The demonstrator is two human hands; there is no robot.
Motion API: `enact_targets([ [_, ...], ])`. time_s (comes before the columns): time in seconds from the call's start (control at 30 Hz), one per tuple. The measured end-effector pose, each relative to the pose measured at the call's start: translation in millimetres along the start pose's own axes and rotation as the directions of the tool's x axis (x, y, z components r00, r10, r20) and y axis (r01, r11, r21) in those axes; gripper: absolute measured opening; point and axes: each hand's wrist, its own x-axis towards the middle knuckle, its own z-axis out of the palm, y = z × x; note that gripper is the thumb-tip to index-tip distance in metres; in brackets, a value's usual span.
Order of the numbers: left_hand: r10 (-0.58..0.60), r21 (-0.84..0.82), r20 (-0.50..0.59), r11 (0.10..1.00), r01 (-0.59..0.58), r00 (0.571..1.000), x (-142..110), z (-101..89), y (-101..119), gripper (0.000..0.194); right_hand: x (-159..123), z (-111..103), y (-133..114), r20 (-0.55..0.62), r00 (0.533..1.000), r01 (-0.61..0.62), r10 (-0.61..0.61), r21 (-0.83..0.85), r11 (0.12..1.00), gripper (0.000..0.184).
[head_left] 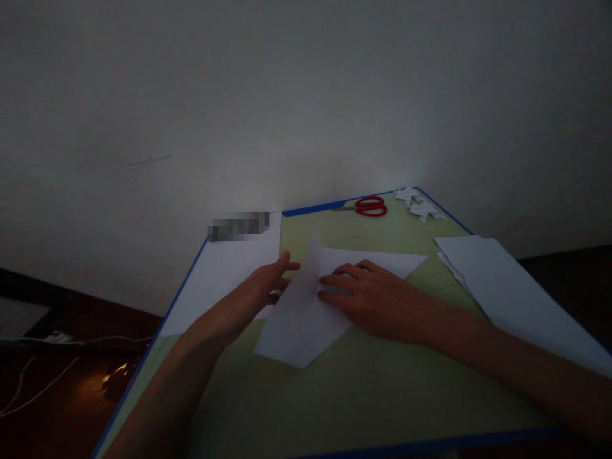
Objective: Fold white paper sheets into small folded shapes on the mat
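A sheet of white paper (301,331) lies on the green tabletop, with a fold line near its middle and its left side raised as a flap. My right hand (366,290) rests on the right part of the sheet, fingers stretched and slightly apart, their tips at the fold. Just left of the raised flap is my left hand (268,284), its fingers apart. Some of its fingertips are hidden behind the paper, and I cannot tell whether they touch it.
Red-handled scissors (368,206) lie at the table's far edge. Small folded paper pieces (421,205) sit in the far right corner. A stack of white sheets (516,293) lies on the right, another white sheet (201,287) on the left. Behind stands a wall (306,95).
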Motion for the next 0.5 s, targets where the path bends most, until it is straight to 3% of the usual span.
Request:
enact_targets([
  [0.5,0.000,0.028,-0.009,1.000,0.000,1.000,4.6,1.7,-6.5,0.078,3.3,1.9,-4.4,-0.002,1.000,0.010,-0.010,-0.017,1.000,0.032],
])
